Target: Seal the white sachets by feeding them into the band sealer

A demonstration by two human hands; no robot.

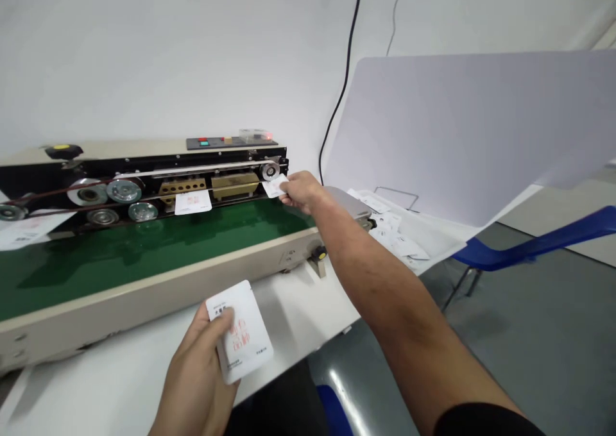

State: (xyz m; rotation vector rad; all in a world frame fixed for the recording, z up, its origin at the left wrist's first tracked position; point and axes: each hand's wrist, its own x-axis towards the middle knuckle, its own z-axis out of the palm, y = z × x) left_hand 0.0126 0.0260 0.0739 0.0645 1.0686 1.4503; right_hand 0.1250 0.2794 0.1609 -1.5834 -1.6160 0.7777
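Observation:
White sachets printed in red and black are in both my hands. My left hand [202,352] grips one or more sachets [253,340] in front of the machine, thumb across the printed face. At the right end of the band sealing machine [235,186], my right hand [302,191] pinches another sachet [274,186] by its right side, its far edge at the sealing belt. Farther left, a sachet [193,202] hangs from the belt below the brass blocks. One more sachet [33,227] is at the far left, partly cut off by the frame.
A green conveyor belt [158,253] runs below the sealing rollers. Several loose sachets [392,231] lie in a white tray at right, under a large upright white board [462,134]. A blue chair [524,247] stands beyond. A black cable [344,83] hangs along the wall.

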